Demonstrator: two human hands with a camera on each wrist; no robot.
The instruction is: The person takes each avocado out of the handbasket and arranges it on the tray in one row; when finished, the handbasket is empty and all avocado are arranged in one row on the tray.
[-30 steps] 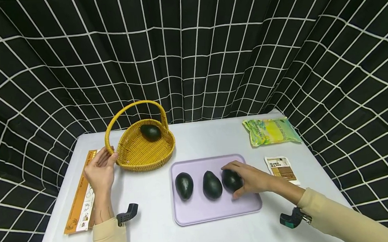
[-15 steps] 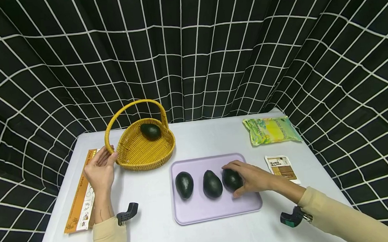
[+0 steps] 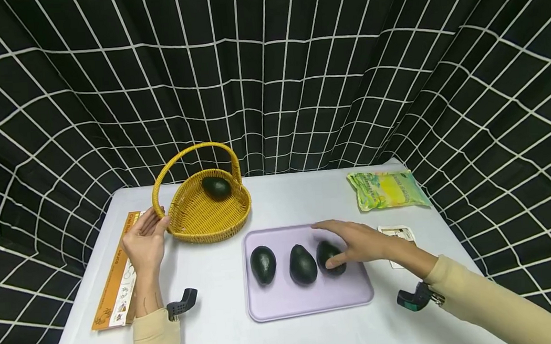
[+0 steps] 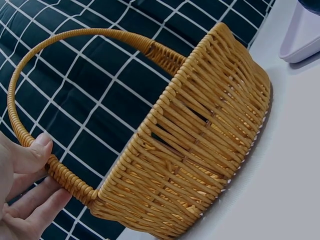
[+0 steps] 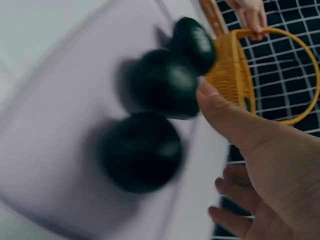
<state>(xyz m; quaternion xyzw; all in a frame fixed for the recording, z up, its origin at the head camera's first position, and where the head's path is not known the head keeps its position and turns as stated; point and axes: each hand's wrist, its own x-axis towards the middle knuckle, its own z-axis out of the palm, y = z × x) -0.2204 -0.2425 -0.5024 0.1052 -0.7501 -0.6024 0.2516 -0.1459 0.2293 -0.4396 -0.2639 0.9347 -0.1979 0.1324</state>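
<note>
A yellow wicker basket [image 3: 207, 218] stands at the back left with one dark green avocado [image 3: 217, 188] inside. My left hand [image 3: 144, 243] pinches the left foot of its tall handle [image 4: 70, 182] between thumb and fingers. On the lilac tray [image 3: 283, 303] three avocados lie in a row: a left one [image 3: 263, 265], a middle one [image 3: 303, 265] and a right one [image 3: 327, 253]. Over the right avocado hovers my right hand [image 3: 362, 240], fingers spread and holding nothing. In the right wrist view its thumb and fingers stand apart from that avocado [image 5: 142, 152].
A green and yellow packet [image 3: 388, 190] lies at the back right. A small white and brown packet [image 3: 397, 233] is partly behind my right forearm. At the left an orange sauce packet [image 3: 114, 287] lies under my left arm. A black gridded curtain [image 3: 270, 77] surrounds the table.
My right hand has let go of the right avocado, spread its fingers and lifted slightly up and away. That avocado stays on the tray. The left hand keeps its hold on the basket handle.
</note>
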